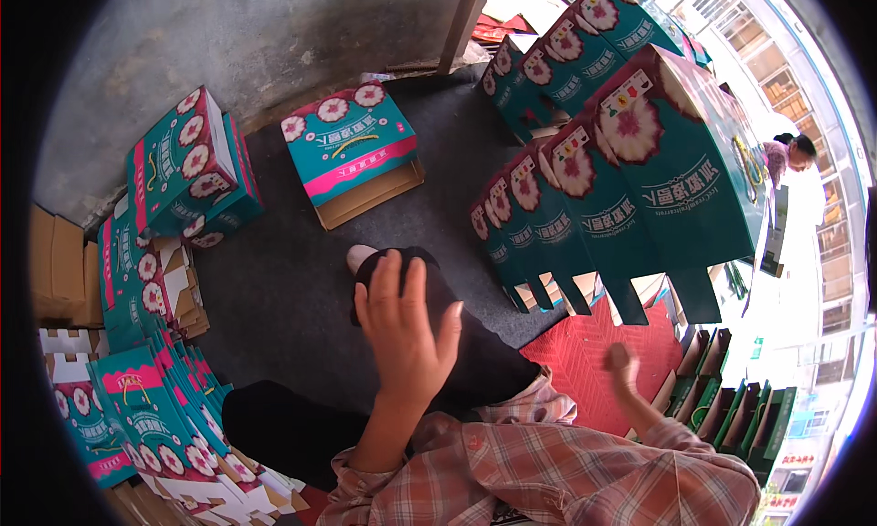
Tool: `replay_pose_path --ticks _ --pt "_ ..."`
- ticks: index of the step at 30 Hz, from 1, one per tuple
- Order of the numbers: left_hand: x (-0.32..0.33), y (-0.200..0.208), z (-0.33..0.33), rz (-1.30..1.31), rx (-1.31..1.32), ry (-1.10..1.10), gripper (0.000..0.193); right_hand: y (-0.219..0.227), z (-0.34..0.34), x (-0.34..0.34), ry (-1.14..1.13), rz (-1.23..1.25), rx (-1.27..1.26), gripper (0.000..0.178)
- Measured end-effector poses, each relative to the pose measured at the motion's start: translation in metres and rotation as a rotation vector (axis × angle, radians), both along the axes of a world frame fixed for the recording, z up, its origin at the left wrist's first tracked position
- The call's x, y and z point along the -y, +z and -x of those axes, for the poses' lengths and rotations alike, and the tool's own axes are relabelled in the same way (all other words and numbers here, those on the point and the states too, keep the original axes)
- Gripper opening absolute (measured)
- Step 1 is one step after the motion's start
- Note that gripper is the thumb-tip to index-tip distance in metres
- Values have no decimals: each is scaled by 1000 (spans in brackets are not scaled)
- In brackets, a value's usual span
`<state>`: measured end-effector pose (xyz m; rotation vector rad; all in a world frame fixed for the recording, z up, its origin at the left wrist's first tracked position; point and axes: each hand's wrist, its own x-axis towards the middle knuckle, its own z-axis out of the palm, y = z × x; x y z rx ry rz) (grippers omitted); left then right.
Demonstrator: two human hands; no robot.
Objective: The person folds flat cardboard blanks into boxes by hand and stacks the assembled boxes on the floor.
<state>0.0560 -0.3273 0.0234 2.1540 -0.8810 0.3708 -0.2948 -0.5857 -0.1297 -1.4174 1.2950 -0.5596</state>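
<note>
On dark floor (274, 316), teal carton (352, 161) (brown end), left hand (404, 330) nearby

From the left hand (402, 334), floor (274, 279) runs open at ten o'clock until stacked cartons (163, 190); a lone box (343, 142) blocks twelve, a row of boxes (612, 193) two.

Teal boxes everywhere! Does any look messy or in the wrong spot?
One teal cardboard box sits alone and angled on the dark grey floor, apart from the others. At lower left, flat teal cartons lean unevenly in a pile. Nothing looks clearly damaged.
</note>
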Motion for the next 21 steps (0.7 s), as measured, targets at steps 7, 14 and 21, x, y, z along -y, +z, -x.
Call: replay_pose_path --ticks 7,14,21 --pt "66 -14 -31 -378 64 -161 43 69 -380 -45 400 345 522 32" --pt "119 -15 -52 -424 43 -404 35 28 -646 215 -554 248 237 51" --pt "146 -13 -100 -298 -34 -503 25 37 -640 412 -710 606 -199 56"
